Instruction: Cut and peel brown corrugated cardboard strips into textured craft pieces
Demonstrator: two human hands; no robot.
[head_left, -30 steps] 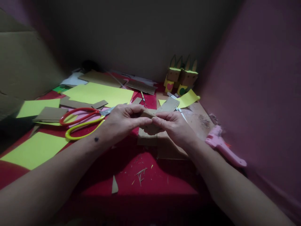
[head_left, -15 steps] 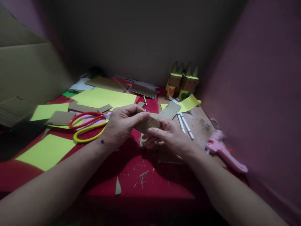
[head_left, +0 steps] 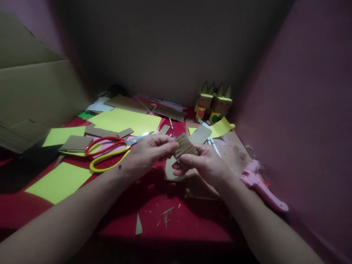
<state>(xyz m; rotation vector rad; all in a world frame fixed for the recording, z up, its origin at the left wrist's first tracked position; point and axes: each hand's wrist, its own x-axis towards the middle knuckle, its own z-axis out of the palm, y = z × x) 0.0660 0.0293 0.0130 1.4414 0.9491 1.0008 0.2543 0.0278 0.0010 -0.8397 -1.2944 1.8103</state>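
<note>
A small brown cardboard piece [head_left: 184, 146] with a ridged surface is held up between both hands. My left hand [head_left: 150, 152] pinches its left edge between thumb and fingers. My right hand [head_left: 206, 161] grips the lower right side, thumb on the face and fingers behind. Beneath the hands lie a flat cardboard piece [head_left: 172, 171] and a larger one [head_left: 199, 187]. Scissors with one red and one yellow handle [head_left: 110, 154] rest left of my left hand, their blades pointing right.
Yellow paper sheets [head_left: 60, 182] and cardboard scraps cover the left of the red table [head_left: 115, 220]. A pink glue gun [head_left: 261, 187] lies right. Behind stand small cardboard figures [head_left: 213, 104], with white markers [head_left: 216, 147] nearer. A large cardboard sheet [head_left: 33, 88] is at far left.
The cardboard piece is tilted up, showing more of its face. My left hand has shifted, uncovering the scissor blades. The whole view has moved slightly, with the table lower in the picture.
</note>
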